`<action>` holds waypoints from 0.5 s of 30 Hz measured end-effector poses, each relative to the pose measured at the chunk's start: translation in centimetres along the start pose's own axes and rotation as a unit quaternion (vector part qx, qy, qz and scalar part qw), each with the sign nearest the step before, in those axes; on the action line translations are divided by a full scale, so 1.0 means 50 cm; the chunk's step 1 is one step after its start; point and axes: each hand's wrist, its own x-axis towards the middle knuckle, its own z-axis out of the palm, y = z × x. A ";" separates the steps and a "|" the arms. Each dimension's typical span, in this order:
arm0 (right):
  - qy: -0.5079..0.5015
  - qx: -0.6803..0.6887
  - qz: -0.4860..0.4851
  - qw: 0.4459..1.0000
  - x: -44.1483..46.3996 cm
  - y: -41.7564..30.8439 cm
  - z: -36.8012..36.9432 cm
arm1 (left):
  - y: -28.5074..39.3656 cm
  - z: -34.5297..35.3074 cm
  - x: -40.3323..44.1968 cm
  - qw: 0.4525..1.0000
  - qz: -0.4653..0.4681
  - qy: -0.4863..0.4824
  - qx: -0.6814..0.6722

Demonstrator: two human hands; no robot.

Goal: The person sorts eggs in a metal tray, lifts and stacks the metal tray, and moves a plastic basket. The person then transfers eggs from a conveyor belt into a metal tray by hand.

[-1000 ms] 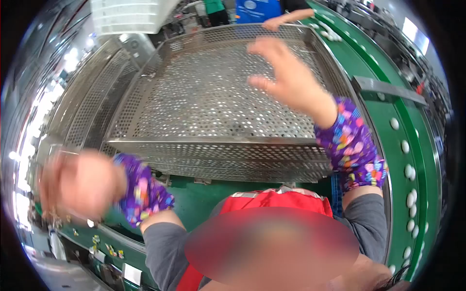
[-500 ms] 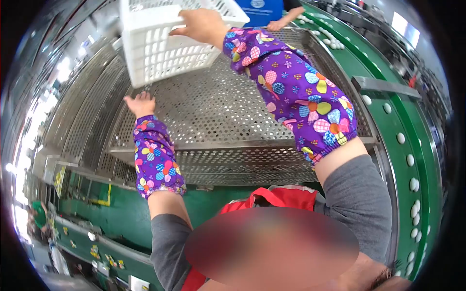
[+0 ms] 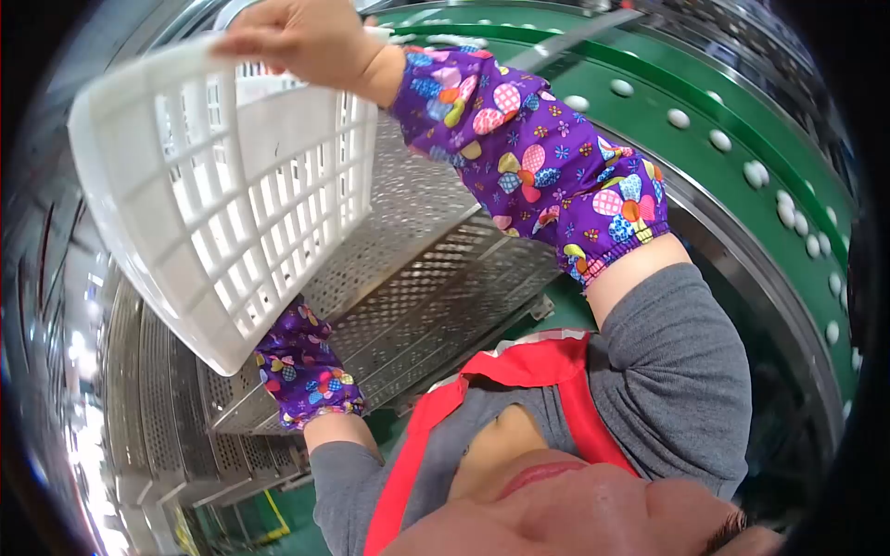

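My right hand (image 3: 301, 42) is closed over the upper rim of a white slatted plastic crate (image 3: 287, 144). The crate is tilted up on its side, and its nearest corner hangs low toward me. My left forearm, in a purple flowered sleeve cover (image 3: 311, 371), reaches up under the crate's lower edge. The left hand itself is hidden behind the crate, so its fingers and any contact do not show. Beneath and beyond the crate lies a perforated metal table (image 3: 417, 199).
A green conveyor belt (image 3: 649, 139) curves along the right, carrying several white eggs (image 3: 679, 118). A metal bar (image 3: 575, 39) crosses it at the top. Stepped perforated metal panels (image 3: 158, 398) stand at the left, and a yellow floor line (image 3: 276, 514) shows below.
The crate has come nearer and tipped up on its side, with my right hand still on its rim. My left hand has gone out of sight behind it. The view has turned.
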 end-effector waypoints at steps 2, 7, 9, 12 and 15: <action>0.067 0.086 -0.002 0.994 -0.005 0.068 -0.066 | 0.000 0.062 -0.002 0.999 0.026 -0.036 0.024; 0.348 0.183 0.150 0.907 -0.124 0.162 -0.269 | 0.045 0.292 -0.026 0.972 0.139 -0.173 0.074; 0.373 0.145 0.176 0.899 -0.165 0.161 -0.344 | 0.066 0.404 -0.044 0.952 0.194 -0.218 0.089; 0.382 0.115 0.212 0.892 -0.251 0.100 -0.456 | 0.077 0.534 -0.101 0.923 0.273 -0.247 0.108; 0.372 0.106 0.253 0.886 -0.354 0.025 -0.551 | 0.068 0.637 -0.170 0.949 0.240 -0.202 -0.027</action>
